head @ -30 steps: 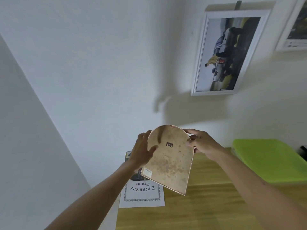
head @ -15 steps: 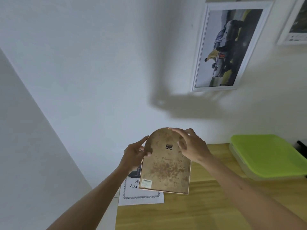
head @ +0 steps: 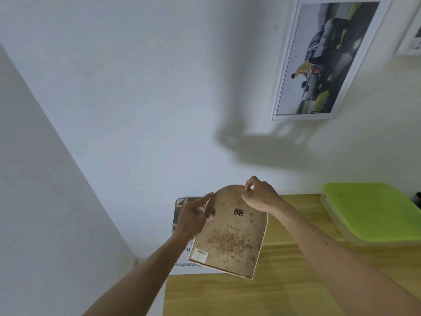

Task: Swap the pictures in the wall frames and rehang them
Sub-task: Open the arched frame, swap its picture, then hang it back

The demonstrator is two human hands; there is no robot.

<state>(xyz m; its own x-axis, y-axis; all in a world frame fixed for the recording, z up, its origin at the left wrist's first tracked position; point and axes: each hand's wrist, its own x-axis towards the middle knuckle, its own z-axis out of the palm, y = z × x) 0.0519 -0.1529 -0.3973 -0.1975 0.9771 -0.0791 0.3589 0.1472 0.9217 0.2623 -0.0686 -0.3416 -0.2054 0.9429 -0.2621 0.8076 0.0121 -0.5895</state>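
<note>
A person holds an arch-topped picture frame (head: 230,233) above the near-left corner of a wooden table (head: 284,293), its stained brown backing board turned toward the camera. The left hand (head: 193,218) grips the frame's curved left edge, thumb across the back and fingers wrapped behind. The right hand (head: 258,196) pinches the top of the arch, fingertips curled over the rim. A small black metal hanger (head: 238,212) sits on the upper middle of the backing, just below the right hand, and a white barcode sticker (head: 200,254) marks the lower-left corner. The frame is tilted, its straight bottom edge lower on the right side.

Beneath the frame — partly hidden by it and by the left forearm — lies a white printed sheet (head: 193,269) with an ornate border; a patterned item (head: 180,206) behind the left hand is too covered to identify. On the wall above, a white-framed picture (head: 319,60) of a vehicle in a field hangs, and the corner of a second white frame (head: 410,39) shows at the far right edge. A lime-green lidded container (head: 369,210) rests at the table's right side, well apart from the hands.
</note>
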